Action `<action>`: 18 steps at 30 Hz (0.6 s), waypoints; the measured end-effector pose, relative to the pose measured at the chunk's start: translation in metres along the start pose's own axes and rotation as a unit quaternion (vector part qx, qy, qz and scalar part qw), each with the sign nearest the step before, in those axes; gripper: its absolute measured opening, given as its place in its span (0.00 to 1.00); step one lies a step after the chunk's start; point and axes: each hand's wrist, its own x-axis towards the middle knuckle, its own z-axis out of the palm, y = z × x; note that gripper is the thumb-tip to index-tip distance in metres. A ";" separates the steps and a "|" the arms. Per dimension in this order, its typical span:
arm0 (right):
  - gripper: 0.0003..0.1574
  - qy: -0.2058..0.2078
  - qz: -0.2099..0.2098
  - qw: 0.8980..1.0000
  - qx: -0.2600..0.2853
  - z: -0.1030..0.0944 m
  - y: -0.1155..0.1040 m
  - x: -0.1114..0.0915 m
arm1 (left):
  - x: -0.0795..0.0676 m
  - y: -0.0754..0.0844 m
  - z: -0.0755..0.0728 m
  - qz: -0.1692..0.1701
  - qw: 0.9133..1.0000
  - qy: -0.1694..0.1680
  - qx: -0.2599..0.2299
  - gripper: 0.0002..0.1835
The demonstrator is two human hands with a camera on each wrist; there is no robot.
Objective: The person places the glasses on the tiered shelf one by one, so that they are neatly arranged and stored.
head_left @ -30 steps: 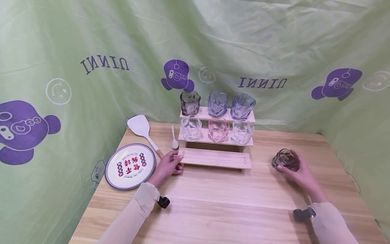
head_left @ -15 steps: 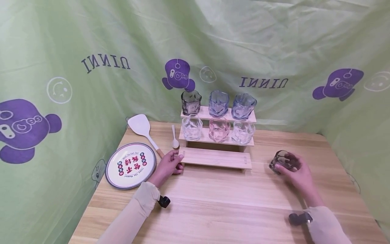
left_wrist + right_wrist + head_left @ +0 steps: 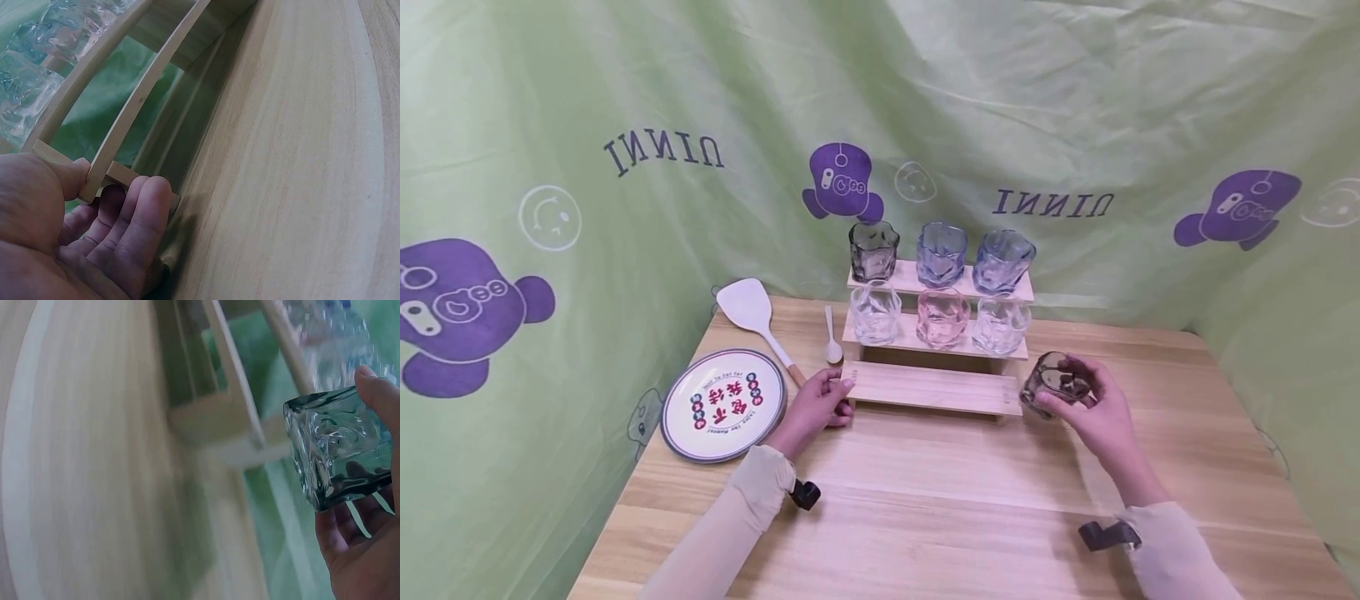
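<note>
My right hand (image 3: 1103, 419) grips a smoky grey-brown glass (image 3: 1043, 385), thumb on the near side and fingers round the far side. In the right wrist view this glass (image 3: 331, 447) is tilted and off the table, near the right end of the wooden tiered rack (image 3: 936, 390). My left hand (image 3: 812, 410) holds the left end of the rack's lowest step; in the left wrist view the thumb presses the board's end and the fingers curl beneath. A pink glass (image 3: 942, 319) stands between two clear glasses on the middle step. One grey glass (image 3: 874, 252) and two blue glasses (image 3: 942, 254) occupy the top step.
Left of the rack lie a white plate (image 3: 700, 417) with red lettering, a white spatula (image 3: 748, 308) with a wooden handle end, and a small spoon (image 3: 833, 350). A green printed curtain (image 3: 760, 75) hangs behind and beside the wooden table (image 3: 940, 517).
The right hand has carried the smoky glass leftward, from the right part of the table to beside the rack's lowest step. The left hand keeps its hold on the rack.
</note>
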 end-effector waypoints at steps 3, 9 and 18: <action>0.50 -0.015 -0.023 0.999 0.016 0.018 -0.013 0.000 | 0.000 0.001 0.000 -0.001 1.000 -0.001 0.001 0.31; 0.53 -0.044 -0.016 0.999 0.027 0.064 -0.031 -0.005 | -0.001 0.002 -0.001 -0.006 1.000 0.002 0.000 0.31; 0.53 0.000 -0.049 0.999 0.013 0.132 -0.037 -0.007 | 0.000 0.000 0.000 -0.006 1.000 0.000 -0.005 0.31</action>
